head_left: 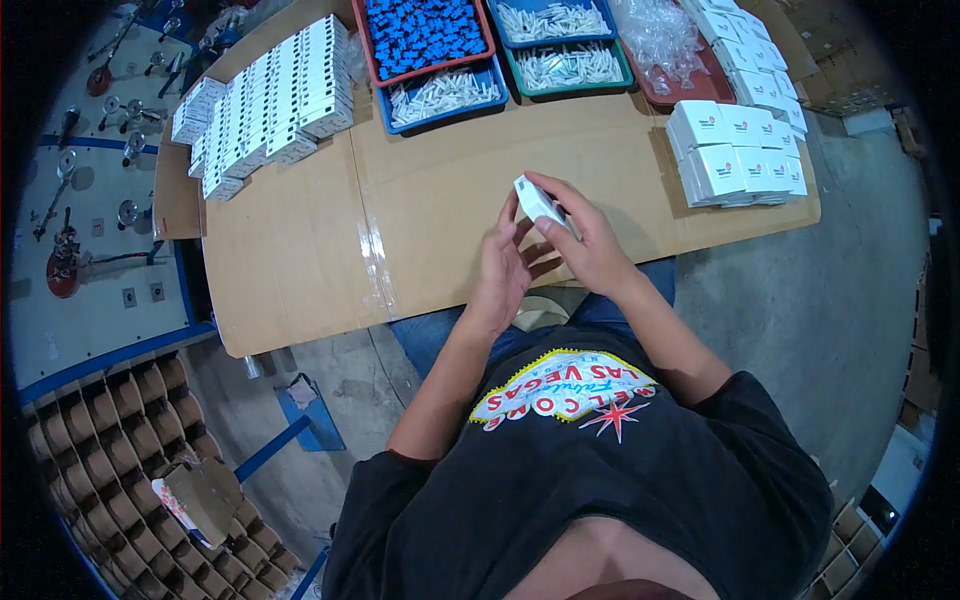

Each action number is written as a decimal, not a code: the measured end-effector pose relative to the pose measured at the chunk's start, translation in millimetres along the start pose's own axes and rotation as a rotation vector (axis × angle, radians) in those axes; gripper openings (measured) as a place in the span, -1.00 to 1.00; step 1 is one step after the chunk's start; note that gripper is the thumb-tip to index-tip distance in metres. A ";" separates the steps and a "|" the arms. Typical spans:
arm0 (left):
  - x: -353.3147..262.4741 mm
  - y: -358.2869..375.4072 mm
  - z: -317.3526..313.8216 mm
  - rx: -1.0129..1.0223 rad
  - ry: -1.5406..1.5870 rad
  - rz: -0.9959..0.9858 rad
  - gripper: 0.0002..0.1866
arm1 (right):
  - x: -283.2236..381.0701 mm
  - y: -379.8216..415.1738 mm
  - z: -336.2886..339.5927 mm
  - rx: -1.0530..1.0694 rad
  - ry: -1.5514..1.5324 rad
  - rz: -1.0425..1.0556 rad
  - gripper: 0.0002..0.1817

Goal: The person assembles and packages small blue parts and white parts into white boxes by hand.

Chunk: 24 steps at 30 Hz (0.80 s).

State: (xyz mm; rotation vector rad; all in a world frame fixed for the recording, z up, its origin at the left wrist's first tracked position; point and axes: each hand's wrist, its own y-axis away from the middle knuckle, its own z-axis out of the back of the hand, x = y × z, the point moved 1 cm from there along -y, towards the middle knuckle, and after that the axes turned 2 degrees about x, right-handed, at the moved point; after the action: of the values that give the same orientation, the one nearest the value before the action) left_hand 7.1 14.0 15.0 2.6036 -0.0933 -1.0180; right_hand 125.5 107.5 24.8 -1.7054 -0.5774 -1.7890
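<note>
A small white box [538, 203] is held above the front part of the cardboard-covered table [430, 210]. My right hand [588, 240] grips it, with the fingers over its far side and the thumb on its near side. Just left of the box is my left hand [503, 262], its fingers apart and turned up towards the box. Whether the left fingertips touch the box is hard to make out, since they are partly behind it.
Rows of white boxes [275, 100] stand at the back left, and stacked white boxes [735, 165] at the right. Along the back are a red tray [487, 45] of blue pieces, a blue tray [445, 118] and green tray [575, 93] of white pieces, and clear plastic bags [665, 45].
</note>
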 end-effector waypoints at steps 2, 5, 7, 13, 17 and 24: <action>0.1 -2.2 0.6 0.003 0.030 0.069 -0.28 | -3.7 0.9 2.2 0.065 0.202 0.127 -0.41; -2.4 -5.2 -5.2 -0.029 0.080 0.145 -0.28 | -0.1 2.9 0.4 0.070 0.423 0.243 -0.35; -2.6 -5.4 -11.0 -0.061 0.100 0.158 -0.26 | 0.4 3.9 -0.9 0.056 0.452 0.257 -0.34; 2.4 -5.9 -10.7 -0.084 0.121 0.140 -0.39 | -7.4 5.5 0.0 0.043 0.553 0.410 -0.34; 2.2 -4.6 -12.9 -0.112 0.121 0.109 -0.40 | -9.0 5.5 -2.6 0.034 0.581 0.434 -0.36; 6.3 -2.2 -7.2 -0.130 0.114 0.134 -0.40 | -14.9 7.8 -6.4 0.026 0.559 0.422 -0.43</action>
State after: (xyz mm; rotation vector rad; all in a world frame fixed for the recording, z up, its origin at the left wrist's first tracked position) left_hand 16.5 17.0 15.1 2.4940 -0.1650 -0.8004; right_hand 126.0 99.3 8.8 -1.1184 0.0028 -1.8094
